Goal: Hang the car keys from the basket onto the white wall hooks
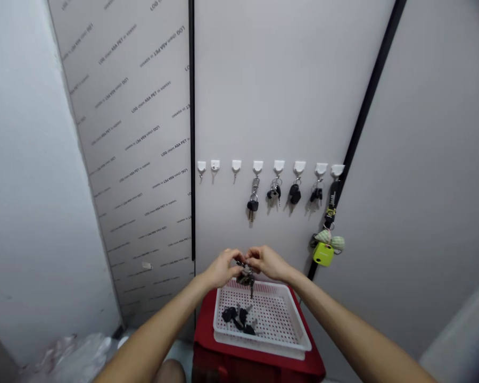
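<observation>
A bunch of keys (246, 277) hangs between my two hands, above the back edge of a white perforated basket (303, 336). My left hand (224, 267) pinches the bunch from the left. On the other side my right hand (268, 263) has its fingertips closed at the top of the same bunch. The ring itself is partly hidden by my fingers. More black-headed keys (239, 318) lie in the left part of the basket.
On the wall is a row of several white hooks (258, 167). Key bunches (274, 192) hang from some; a lanyard (332, 199) with a lime-green pendant (323, 254) hangs rightmost. The basket stands on a red surface (203, 335). Clear plastic bags (80, 359) lie lower left.
</observation>
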A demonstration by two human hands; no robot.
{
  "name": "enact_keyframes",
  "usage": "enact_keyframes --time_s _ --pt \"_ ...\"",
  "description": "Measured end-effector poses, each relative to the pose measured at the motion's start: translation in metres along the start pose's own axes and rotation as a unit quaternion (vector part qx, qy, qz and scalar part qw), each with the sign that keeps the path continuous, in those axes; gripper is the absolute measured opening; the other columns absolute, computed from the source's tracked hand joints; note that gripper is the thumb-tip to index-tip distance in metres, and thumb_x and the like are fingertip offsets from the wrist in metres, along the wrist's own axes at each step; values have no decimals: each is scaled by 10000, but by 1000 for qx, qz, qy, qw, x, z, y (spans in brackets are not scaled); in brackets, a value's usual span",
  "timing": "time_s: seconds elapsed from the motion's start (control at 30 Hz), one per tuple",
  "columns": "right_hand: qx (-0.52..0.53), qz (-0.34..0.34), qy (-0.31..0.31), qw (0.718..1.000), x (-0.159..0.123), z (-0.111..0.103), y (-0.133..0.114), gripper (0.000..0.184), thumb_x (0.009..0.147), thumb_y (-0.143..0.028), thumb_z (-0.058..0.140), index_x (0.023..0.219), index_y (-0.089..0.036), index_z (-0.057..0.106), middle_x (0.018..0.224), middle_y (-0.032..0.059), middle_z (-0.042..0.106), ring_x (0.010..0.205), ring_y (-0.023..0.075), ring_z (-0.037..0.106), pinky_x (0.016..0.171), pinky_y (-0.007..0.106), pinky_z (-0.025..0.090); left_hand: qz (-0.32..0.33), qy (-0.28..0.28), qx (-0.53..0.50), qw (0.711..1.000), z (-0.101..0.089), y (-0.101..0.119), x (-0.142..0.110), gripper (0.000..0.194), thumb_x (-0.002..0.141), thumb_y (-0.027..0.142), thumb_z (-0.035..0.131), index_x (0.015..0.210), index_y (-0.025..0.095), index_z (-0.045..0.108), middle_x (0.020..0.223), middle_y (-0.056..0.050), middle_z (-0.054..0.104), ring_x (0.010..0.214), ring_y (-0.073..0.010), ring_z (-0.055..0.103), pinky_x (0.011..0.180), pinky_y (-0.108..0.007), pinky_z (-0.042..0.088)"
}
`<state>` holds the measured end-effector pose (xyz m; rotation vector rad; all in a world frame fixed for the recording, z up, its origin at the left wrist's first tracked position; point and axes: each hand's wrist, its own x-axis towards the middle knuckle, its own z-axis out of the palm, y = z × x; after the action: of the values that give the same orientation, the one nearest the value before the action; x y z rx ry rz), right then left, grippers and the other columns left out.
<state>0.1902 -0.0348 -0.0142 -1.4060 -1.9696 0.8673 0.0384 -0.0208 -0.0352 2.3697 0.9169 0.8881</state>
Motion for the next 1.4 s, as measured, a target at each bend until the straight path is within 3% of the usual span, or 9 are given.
enact_keyframes --time_s 0.2,0.3,0.4,0.47,0.57,0.67,0.93,1.13,1.4 --pt "67 13 -54 996 2 -7 -9 57 608 -199 448 594 -143 448 421 -69 426 369 49 406 397 173 338 101 -40 193 975 -21 12 2 127 655 202 451 762 175 512 730 -23 551 726 -137 459 703 -275 318" --pt "83 16 -14 996 6 -8 -20 65 615 -197 433 575 -146 433 387 -74 410 338 45 382 373 170 314 117 14 199 973 -24 13 3 129 678 201 415 747 162 517 711 -37 545 751 -151 457 757 -322 288" --pt "109 -14 79 991 10 -7 -32 68 622 -200 422 582 -145 431 387 -77 401 340 41 380 377 167 310 14 95 42 994 -25 11 6 183 643 214 461 809 148 498 743 -36 540 742 -140 465 724 -295 327" --pt "135 -44 107 984 12 -6 -40 71 617 -208 430 592 -143 437 425 -71 420 359 39 397 394 171 329 -31 95 -101 990 -25 9 8 269 616 209 490 876 142 476 836 -47 531 780 -135 467 693 -257 355" --pt "154 -65 133 977 18 -5 -47 71 606 -210 442 601 -139 442 472 -55 461 371 40 412 408 181 352 -14 35 -231 972 -26 8 12 292 617 192 487 903 138 468 883 -50 527 788 -122 476 681 -229 366" --pt "145 -70 182 970 28 -8 -53 65 608 -206 438 598 -142 439 428 -57 447 361 48 412 400 185 358 -29 77 -267 960 -27 9 19 264 644 214 459 894 129 455 774 -39 547 694 -101 494 649 -229 379" --pt "92 -154 333 926 70 -37 -96 90 619 -204 431 660 -139 477 544 -26 514 423 71 494 457 202 417 -14 336 -138 931 -62 27 66 229 628 172 479 855 151 460 826 -40 548 761 -98 502 710 -234 387" --pt "79 -141 405 900 101 -57 -115 138 646 -156 398 726 -120 505 630 16 557 447 77 522 480 208 434 -32 345 -16 938 -90 40 101 250 649 128 432 889 147 496 887 -54 564 815 -117 502 747 -245 375" --pt "2 -108 408 907 106 -55 -106 251 645 -89 356 831 -95 525 678 50 584 523 86 540 589 226 431 -53 313 13 948 -82 33 101 329 634 99 423 954 152 478 920 -54 552 841 -133 493 773 -261 364"
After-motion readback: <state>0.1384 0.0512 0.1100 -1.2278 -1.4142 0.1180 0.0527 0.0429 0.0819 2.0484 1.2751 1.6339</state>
